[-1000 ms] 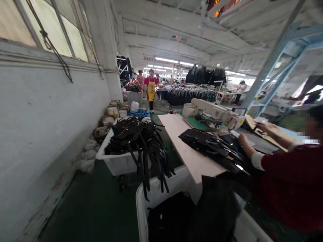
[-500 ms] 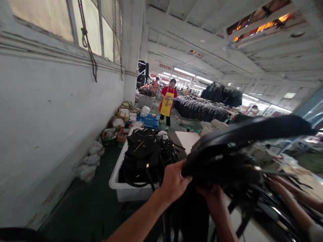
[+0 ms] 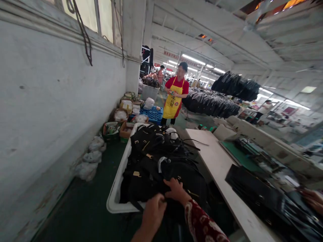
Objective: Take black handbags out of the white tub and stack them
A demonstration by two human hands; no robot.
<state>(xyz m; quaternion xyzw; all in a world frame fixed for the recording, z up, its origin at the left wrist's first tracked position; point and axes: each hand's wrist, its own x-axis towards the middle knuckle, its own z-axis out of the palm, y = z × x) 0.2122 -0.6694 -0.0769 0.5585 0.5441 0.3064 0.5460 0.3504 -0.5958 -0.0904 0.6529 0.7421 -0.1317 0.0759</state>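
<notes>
A white plastic bin (image 3: 112, 198) in front of me is heaped with black bags (image 3: 147, 169) that have straps, gold-coloured zips and metal tags. My left hand (image 3: 153, 211) is closed at the near edge of the heap, with the fabric of a black bag at its fingertips; the exact grip is partly hidden. Just to its right, my right hand (image 3: 176, 191), in a dark red patterned sleeve, rests on the top bag (image 3: 193, 176) with its fingers apart. A loop of pale wrapping (image 3: 163, 163) lies on the bags beyond my hands.
A pale tabletop (image 3: 212, 158) runs along the right, with black bag pieces (image 3: 259, 198) and another person's hand (image 3: 313, 200) beside them. A person in a yellow apron (image 3: 174, 101) stands beyond the bin. Plastic sacks (image 3: 87, 170) line the left wall.
The black bag held up at the right is now down on the heap in the bin. My hands have moved lower, and the right one has its fingers apart. The aproned person appears nearer.
</notes>
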